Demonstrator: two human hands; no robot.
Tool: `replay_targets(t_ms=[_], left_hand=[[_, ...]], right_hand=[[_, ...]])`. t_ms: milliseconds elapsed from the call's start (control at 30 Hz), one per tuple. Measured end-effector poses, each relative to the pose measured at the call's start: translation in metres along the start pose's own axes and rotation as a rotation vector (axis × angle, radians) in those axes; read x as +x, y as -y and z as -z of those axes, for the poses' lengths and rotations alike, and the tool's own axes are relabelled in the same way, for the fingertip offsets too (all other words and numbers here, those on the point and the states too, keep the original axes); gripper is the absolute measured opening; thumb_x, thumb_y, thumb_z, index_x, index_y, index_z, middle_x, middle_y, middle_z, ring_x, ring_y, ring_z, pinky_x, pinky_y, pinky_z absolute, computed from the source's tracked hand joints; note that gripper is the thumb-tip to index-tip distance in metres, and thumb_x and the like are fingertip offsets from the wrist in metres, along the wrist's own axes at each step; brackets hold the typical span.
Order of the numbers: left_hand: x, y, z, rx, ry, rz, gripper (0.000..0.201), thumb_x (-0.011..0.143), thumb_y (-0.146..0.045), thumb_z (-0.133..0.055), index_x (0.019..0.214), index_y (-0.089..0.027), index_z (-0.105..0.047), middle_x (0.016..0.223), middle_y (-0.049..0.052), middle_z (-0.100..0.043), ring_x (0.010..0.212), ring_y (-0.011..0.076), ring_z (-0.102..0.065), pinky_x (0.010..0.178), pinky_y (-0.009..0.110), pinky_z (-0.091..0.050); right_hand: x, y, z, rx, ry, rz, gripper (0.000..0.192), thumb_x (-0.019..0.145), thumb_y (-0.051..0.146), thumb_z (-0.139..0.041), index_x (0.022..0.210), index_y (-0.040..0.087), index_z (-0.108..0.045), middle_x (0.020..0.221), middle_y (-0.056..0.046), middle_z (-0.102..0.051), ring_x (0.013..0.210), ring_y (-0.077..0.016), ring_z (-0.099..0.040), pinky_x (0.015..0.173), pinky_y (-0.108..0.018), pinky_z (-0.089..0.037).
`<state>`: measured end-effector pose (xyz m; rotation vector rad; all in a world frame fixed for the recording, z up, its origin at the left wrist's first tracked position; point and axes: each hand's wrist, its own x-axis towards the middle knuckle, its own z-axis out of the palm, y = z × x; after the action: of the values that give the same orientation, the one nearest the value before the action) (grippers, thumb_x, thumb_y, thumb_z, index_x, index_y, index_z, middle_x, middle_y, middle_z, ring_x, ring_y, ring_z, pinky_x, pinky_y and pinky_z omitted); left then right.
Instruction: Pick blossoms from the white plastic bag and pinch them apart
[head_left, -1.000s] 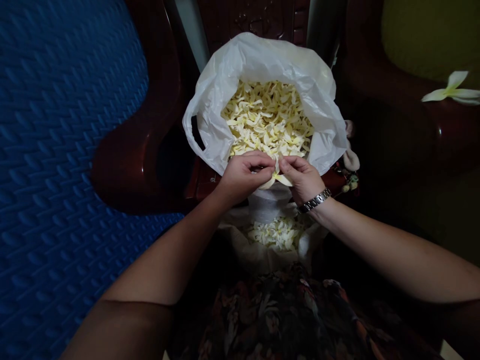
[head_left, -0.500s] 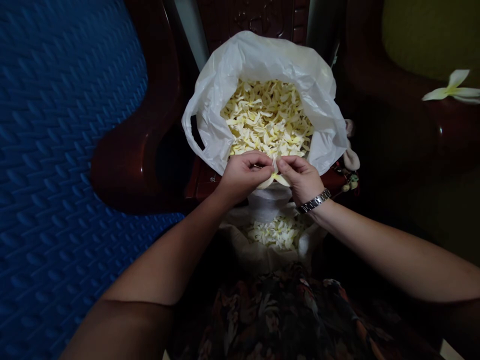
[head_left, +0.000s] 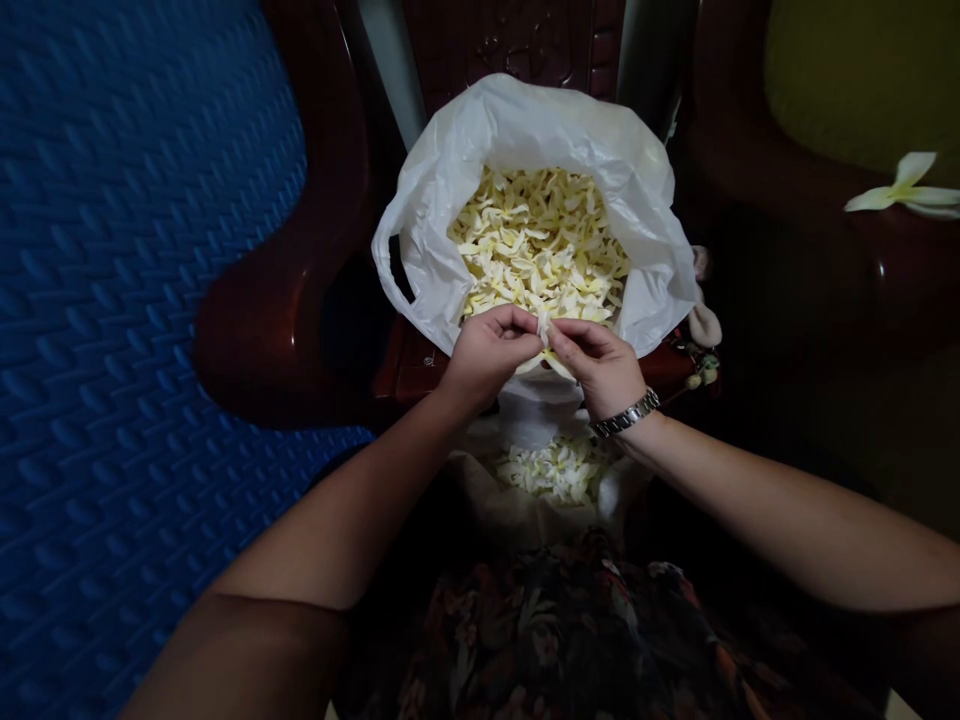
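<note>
Flower (head_left: 546, 352) pinched between left hand (head_left: 489, 350) and right hand (head_left: 600, 364) — wrists angled inward, fingertips meeting.

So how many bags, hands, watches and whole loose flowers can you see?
White plastic bags: 1 in full view
Hands, left hand and right hand: 2
Wristwatch: 1
Whole loose flowers: 1 lone flower, 1 pinched flower: 2
Total: 6
</note>
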<state>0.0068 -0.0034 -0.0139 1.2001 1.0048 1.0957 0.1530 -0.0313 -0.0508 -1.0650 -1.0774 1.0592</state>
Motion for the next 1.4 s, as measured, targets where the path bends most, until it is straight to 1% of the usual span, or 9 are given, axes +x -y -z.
replay_targets(t_ms=[267,367,433,567,700,900,1200,1300,1400], left_hand=[[0.002,-0.002,0.000,-0.059,0.042,-0.071,0.028,0.064,-0.012,-0.078,0.080,-0.017,-0.056,0.073,-0.005,-0.061,0.066,0.0057,-0.057,0.067,0.019,-0.047],[0.003,-0.002,0.002,-0.051,0.074,-0.061,0.033,0.064,-0.014,-0.080,0.086,-0.017,-0.055,0.075,-0.005,-0.060,0.065,0.0053,-0.057,0.066,0.019,-0.048],[0.004,-0.001,0.004,-0.041,0.093,-0.047,0.034,0.062,-0.017,-0.083,0.083,-0.016,-0.056,0.074,-0.005,-0.060,0.066,0.0057,-0.058,0.067,0.019,-0.049],[0.005,-0.001,0.005,-0.017,0.061,-0.038,0.031,0.061,-0.019,-0.084,0.079,-0.015,-0.058,0.074,-0.002,-0.065,0.069,0.0081,-0.061,0.068,0.021,-0.050],[0.003,-0.003,0.002,0.088,-0.014,-0.131,0.023,0.064,-0.017,-0.080,0.074,-0.016,-0.059,0.068,-0.004,-0.062,0.062,0.0068,-0.056,0.061,0.019,-0.047],[-0.001,-0.007,0.002,0.249,0.006,-0.187,0.015,0.070,-0.020,-0.077,0.068,-0.015,-0.062,0.060,-0.004,-0.059,0.052,0.0058,-0.046,0.052,0.019,-0.042],[-0.003,-0.012,0.008,0.444,0.018,-0.248,0.010,0.075,-0.022,-0.073,0.069,-0.015,-0.069,0.067,0.000,-0.068,0.060,0.0099,-0.055,0.059,0.022,-0.046],[-0.004,-0.013,0.010,0.471,0.018,-0.256,0.011,0.077,-0.024,-0.072,0.070,-0.016,-0.071,0.068,0.001,-0.069,0.062,0.0113,-0.057,0.061,0.023,-0.046],[-0.002,-0.012,0.012,0.497,0.039,-0.256,0.012,0.077,-0.025,-0.070,0.069,-0.016,-0.071,0.066,0.001,-0.068,0.060,0.0116,-0.055,0.058,0.023,-0.044]], right_hand=[[0.008,-0.005,0.002,0.122,0.017,-0.106,0.041,0.062,0.055,-0.090,0.088,0.026,-0.077,0.094,-0.001,-0.077,0.089,-0.0170,-0.069,0.095,-0.040,-0.056],[0.007,-0.001,0.002,0.142,0.036,-0.094,0.039,0.061,0.055,-0.091,0.085,0.026,-0.078,0.092,0.000,-0.077,0.089,-0.0166,-0.069,0.096,-0.039,-0.056],[0.005,0.003,0.001,0.114,0.052,-0.076,0.038,0.064,0.055,-0.089,0.086,0.026,-0.079,0.093,-0.001,-0.077,0.090,-0.0172,-0.069,0.096,-0.039,-0.056],[0.000,0.009,-0.001,0.051,0.073,-0.058,0.043,0.066,0.056,-0.087,0.094,0.025,-0.077,0.092,-0.001,-0.075,0.081,-0.0167,-0.068,0.081,-0.037,-0.060],[0.000,0.006,-0.002,0.105,0.044,-0.086,0.048,0.060,0.054,-0.091,0.091,0.024,-0.071,0.077,0.002,-0.068,0.070,-0.0131,-0.063,0.071,-0.032,-0.059],[0.005,0.002,0.000,0.092,0.031,-0.090,0.047,0.060,0.055,-0.091,0.080,0.022,-0.064,0.076,0.003,-0.063,0.067,-0.0105,-0.057,0.068,-0.028,-0.055],[0.009,0.009,0.002,0.179,0.049,-0.211,0.053,0.050,0.054,-0.096,0.076,0.022,-0.062,0.067,0.005,-0.061,0.062,-0.0105,-0.056,0.063,-0.028,-0.054],[0.011,0.007,0.004,0.155,0.101,-0.289,0.054,0.051,0.059,-0.094,0.074,0.021,-0.063,0.068,0.004,-0.062,0.062,-0.0112,-0.055,0.064,-0.029,-0.052],[0.012,0.007,0.006,0.097,0.152,-0.275,0.053,0.054,0.062,-0.091,0.073,0.021,-0.064,0.066,0.004,-0.060,0.061,-0.0107,-0.051,0.063,-0.029,-0.047]])
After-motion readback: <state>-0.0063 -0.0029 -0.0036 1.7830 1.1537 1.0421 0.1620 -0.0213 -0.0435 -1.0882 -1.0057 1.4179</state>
